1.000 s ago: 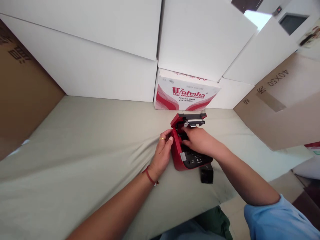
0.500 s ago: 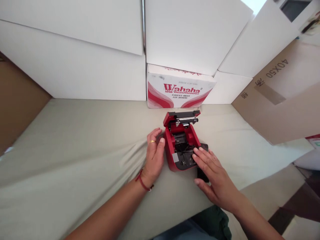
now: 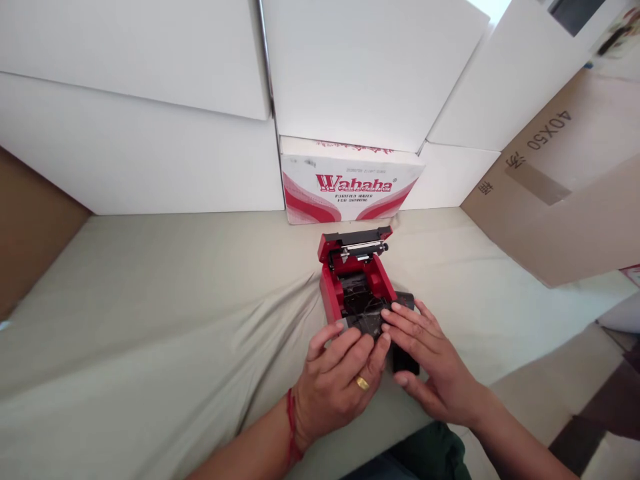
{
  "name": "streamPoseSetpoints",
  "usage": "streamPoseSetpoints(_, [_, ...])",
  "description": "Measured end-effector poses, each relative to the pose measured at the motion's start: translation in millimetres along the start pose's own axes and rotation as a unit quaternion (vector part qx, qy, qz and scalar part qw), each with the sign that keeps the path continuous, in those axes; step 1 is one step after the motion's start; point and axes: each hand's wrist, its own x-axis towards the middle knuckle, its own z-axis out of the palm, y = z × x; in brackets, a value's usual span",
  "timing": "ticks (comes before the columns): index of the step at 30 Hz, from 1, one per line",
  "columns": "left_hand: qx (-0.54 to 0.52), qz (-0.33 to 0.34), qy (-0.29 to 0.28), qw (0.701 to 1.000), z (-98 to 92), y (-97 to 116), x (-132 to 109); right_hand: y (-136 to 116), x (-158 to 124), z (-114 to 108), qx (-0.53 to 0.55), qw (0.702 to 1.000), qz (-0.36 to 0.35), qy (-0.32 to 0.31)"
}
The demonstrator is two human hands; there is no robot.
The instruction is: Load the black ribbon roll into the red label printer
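A red device [image 3: 376, 275] is standing open on a cloth-covered counter [image 3: 175, 300], short of a printed carton [image 3: 353, 183] at twelve o'clock.
Taking the device as the dial's centre, its lid [image 3: 356, 238] is tilting up at twelve, showing a silvery bar [image 3: 361, 250] beneath; red walls are enclosing a dark cavity, and a black panel [image 3: 366, 323] is spanning the near end. From between six and seven, the left hand [image 3: 341, 381] is arching palm-down, its fingers bending over the near edge; whether they are gripping cannot be told. From between four and five, the right hand [image 3: 434, 357] is reaching in, fingers extending side by side, thumb standing wide. A black box [image 3: 406, 361] is lying at five o'clock.
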Motion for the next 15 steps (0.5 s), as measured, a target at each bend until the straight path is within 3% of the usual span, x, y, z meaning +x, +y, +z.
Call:
streamPoseSetpoints(3, [-0.005,0.001,-0.002,1.000,0.0,-3,0,15,21,-17,0.060,0.996,0.046,0.057])
streamPoseSetpoints(6, [-0.004,0.006,-0.011,1.000,-0.7,-5,0,42,62,-25,0.110,0.974,0.141,0.143])
streamPoseSetpoints(11, [0.005,0.005,-0.016,1.000,0.7,-4,-1,81,140,-11,0.199,0.952,0.190,0.133])
streamPoseSetpoints(15, [-0.006,0.011,-0.013,1.000,1.7,-4,-1,75,156,-7,0.204,0.960,0.155,0.113])
